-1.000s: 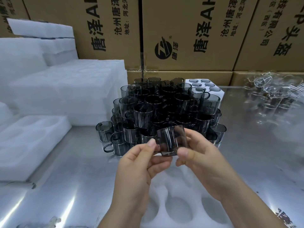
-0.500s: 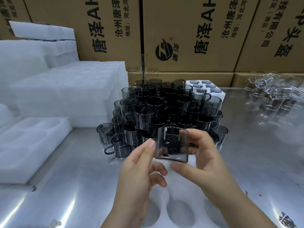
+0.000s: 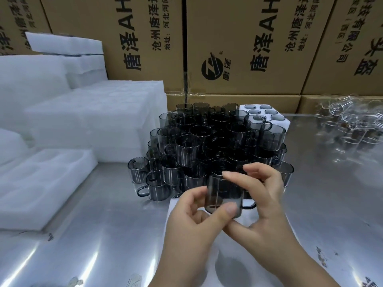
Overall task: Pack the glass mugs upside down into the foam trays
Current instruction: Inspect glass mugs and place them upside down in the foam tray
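Behind the mug pile (image 3: 209,141), I read a wall of printed cardboard cartons (image 3: 248,48) that spans the full view. Under the pile lies the steel table (image 3: 93,245), with glare streaks on its surface. Left of the pile stand tall stacks of white foam trays (image 3: 93,121), and a single foam tray (image 3: 41,187) lies flat further left and nearer to me. The pile itself consists of smoked glass mugs, upright and stacked in layers. Right of the pile, well apart, I see a blurred heap of clear glassware (image 3: 348,125). Directly in front of the pile lies a packing tray (image 3: 244,255) with round recesses, partly hidden by both forearms. Just behind the pile's right corner sits a loaded tray (image 3: 285,121) that shows dark glass discs in its holes. Above the packing tray, the left hand (image 3: 192,220) and the right hand (image 3: 267,195) together grip the held mug (image 3: 223,195): left thumb across its front, right fingers curled over its top edge, handle toward the right palm. I cannot tell which end faces up.
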